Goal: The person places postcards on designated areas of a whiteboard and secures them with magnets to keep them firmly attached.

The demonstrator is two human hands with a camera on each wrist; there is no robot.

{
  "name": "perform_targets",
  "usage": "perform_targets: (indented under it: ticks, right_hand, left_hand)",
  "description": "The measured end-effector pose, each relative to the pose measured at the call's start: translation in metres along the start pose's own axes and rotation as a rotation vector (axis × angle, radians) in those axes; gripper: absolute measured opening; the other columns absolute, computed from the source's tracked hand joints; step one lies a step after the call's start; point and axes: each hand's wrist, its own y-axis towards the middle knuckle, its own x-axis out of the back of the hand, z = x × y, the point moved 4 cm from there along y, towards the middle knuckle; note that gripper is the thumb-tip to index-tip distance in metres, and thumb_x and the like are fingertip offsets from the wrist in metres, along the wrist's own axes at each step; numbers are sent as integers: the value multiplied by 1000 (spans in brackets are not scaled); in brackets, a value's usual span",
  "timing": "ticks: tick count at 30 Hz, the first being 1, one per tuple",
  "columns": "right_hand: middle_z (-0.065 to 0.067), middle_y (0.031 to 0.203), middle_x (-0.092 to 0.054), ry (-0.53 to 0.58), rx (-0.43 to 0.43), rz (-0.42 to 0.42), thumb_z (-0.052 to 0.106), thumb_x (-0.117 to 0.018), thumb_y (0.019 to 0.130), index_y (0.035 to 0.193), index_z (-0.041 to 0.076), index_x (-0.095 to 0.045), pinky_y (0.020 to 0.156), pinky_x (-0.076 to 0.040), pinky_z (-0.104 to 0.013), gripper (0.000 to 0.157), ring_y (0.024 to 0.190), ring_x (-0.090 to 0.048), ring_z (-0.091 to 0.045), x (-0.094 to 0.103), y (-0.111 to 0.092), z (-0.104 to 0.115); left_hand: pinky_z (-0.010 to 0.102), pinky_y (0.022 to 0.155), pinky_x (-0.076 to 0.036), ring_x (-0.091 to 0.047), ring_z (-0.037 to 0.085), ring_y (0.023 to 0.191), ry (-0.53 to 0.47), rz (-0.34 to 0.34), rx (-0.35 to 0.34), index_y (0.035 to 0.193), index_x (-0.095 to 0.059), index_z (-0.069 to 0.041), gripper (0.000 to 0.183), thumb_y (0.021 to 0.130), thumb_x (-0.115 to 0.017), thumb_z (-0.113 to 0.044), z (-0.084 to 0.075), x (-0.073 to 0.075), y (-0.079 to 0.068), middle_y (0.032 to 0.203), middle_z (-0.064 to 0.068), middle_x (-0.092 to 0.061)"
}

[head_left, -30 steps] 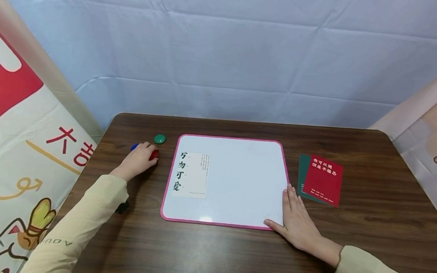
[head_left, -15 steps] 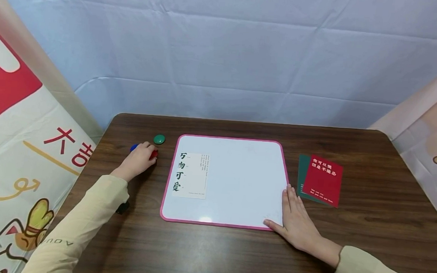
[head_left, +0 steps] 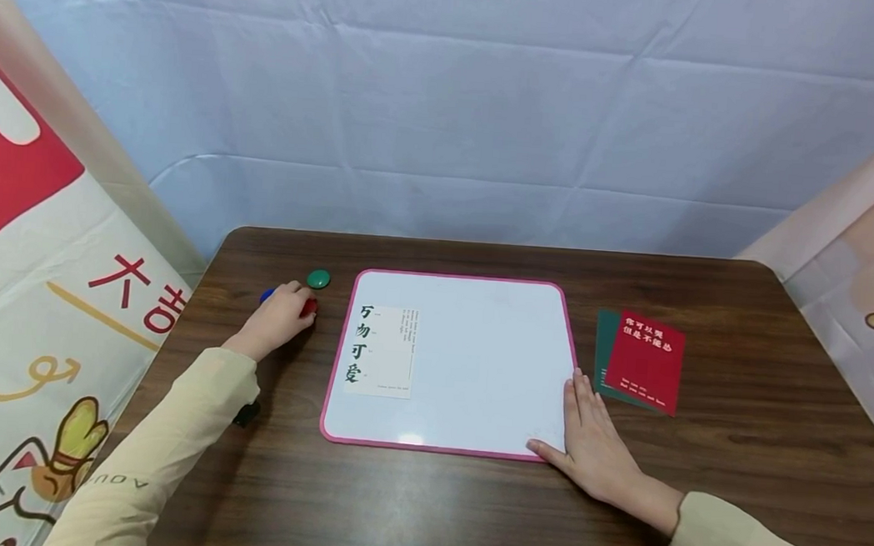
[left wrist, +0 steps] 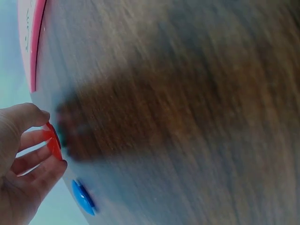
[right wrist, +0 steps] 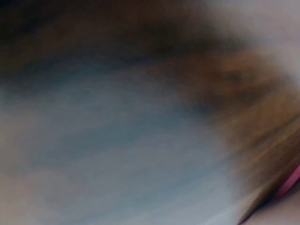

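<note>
My left hand (head_left: 276, 322) is at the table's left side, pinching a round red magnet (left wrist: 55, 147) between thumb and fingers; the head view shows only part of it. A blue magnet (left wrist: 83, 198) lies close by, partly covered by that hand in the head view. Just beyond it is a green magnet (head_left: 319, 279). A pink-framed whiteboard (head_left: 484, 359) lies flat in the middle, bearing a white card (head_left: 392, 358) with dark green characters near its left edge. Straight fingers of my right hand (head_left: 599, 450) rest along the board's right edge, thumb over the lower right corner.
A red card (head_left: 645, 361) overlaps a green card (head_left: 606, 338) to the right of the board. All lie on a dark wooden table (head_left: 437, 515). Pale cloth (head_left: 476, 117) hangs behind, with printed banners at both sides. The right wrist view is mostly blurred.
Almost nothing differs. My left hand stays at the red magnet with only a slight shift, and my right hand keeps its place on the board.
</note>
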Motion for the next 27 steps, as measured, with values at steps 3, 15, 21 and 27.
perform_targets:
  ticks: [3,15,21,27]
  right_hand:
    - [-22,150,0,-2,-5,8,61,-51,81,143,-7,-6,110,-6,-48,103,137,1,-36,0,0,0]
    - [-23,150,-1,-2,-6,5,61,-52,80,142,-8,-6,109,-9,-50,104,137,0,-37,1,0,1]
    - [-22,150,-1,-3,-3,4,61,-52,80,142,-8,-7,109,-9,-50,104,137,0,-37,1,0,1]
    - [-23,150,-1,-3,-6,6,61,-53,80,142,-8,-7,108,-10,-51,104,137,0,-37,1,0,1]
  left_hand:
    - [43,77,-46,-51,35,92,7,1,-3,112,-55,9,34,86,-60,-12,-2,1,1,102,23,-54]
    - [43,78,-47,-51,33,91,35,-6,11,109,-57,7,32,85,-62,-14,-11,5,5,101,21,-54]
    - [42,77,-48,-51,32,90,36,-6,-2,109,-57,7,32,86,-61,-15,-15,5,8,101,20,-55]
    - [41,78,-48,-51,32,93,17,-4,-8,112,-57,6,33,86,-60,-15,-19,5,10,105,20,-55]
